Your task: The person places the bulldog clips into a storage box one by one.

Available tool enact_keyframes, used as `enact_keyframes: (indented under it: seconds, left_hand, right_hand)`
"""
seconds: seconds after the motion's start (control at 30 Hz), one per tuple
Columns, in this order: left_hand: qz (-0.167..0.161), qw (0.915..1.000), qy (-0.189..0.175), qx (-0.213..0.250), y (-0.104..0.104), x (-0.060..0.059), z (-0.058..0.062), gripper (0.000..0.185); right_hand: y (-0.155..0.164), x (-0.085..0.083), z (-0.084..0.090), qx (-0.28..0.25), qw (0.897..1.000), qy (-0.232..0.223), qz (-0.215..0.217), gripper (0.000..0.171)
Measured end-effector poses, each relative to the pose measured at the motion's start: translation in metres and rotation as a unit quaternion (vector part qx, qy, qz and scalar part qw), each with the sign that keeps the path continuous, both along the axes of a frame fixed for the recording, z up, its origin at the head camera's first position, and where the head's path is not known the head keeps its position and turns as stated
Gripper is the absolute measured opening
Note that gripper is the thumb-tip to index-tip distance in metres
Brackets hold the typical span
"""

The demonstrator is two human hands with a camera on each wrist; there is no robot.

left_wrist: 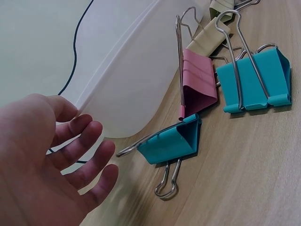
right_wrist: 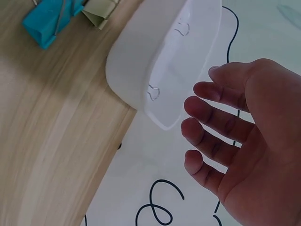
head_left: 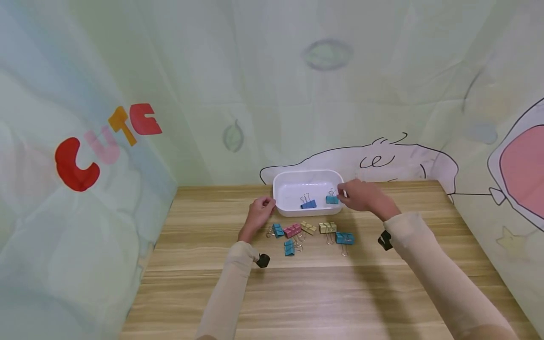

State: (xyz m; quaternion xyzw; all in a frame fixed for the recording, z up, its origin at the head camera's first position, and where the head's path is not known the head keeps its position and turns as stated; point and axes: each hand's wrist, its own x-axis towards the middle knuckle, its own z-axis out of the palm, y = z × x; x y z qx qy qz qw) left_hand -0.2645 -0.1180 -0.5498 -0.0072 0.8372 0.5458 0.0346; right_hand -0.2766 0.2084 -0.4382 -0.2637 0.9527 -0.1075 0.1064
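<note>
A white plastic box point(head_left: 297, 212) stands at the back of the table, with a dark blue binder clip point(head_left: 308, 204) and a teal binder clip point(head_left: 332, 199) inside. At its left end my left hand point(head_left: 260, 212) pinches the rim between thumb and index finger; the other fingers are loosely bent point(left_wrist: 89, 165). Over the right end hovers my right hand point(head_left: 361, 194), its fingers relaxed and holding nothing point(right_wrist: 211, 127). In front of the box lie several binder clips: teal ones point(head_left: 289, 247), a pink one point(head_left: 292, 230) and pale yellow ones point(head_left: 327, 228).
The wooden table point(head_left: 297, 297) extends toward me in front of the clips. A printed curtain point(head_left: 272, 94) hangs right behind the table and along both sides. A larger teal clip point(head_left: 344, 238) lies at the right end of the group.
</note>
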Motion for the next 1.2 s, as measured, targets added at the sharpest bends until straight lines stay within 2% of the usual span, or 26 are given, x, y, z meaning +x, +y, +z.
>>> enact_keyframes:
  seconds: [0.13,0.2,0.57,0.77,0.9,1.2]
  left_hand:
    - [0.003,1.0,0.002,-0.001,0.001,0.0,0.0,0.026]
    - [0.004,1.0,0.003,0.0,0.002,0.001,0.001,0.026]
    - [0.002,1.0,0.007,-0.002,0.001,0.002,0.001,0.027]
    - [-0.001,1.0,0.001,0.001,0.001,0.002,0.003,0.026]
    - [-0.001,1.0,0.0,0.002,0.001,0.002,0.002,0.028]
    - [-0.002,1.0,0.002,0.003,0.0,0.002,0.002,0.029]
  right_hand:
    - [0.002,0.008,-0.008,0.005,0.999,0.037,0.022,0.014]
    - [0.002,0.012,-0.013,0.003,0.999,0.041,0.026,0.015]
    - [0.004,0.036,-0.039,-0.003,1.0,-0.019,0.012,0.021]
    - [0.007,0.049,-0.052,0.001,0.999,-0.038,0.006,0.034]
    - [0.007,0.055,-0.058,0.001,0.998,-0.055,-0.004,0.038]
    - [0.007,0.064,-0.06,0.031,0.998,-0.062,-0.01,0.041]
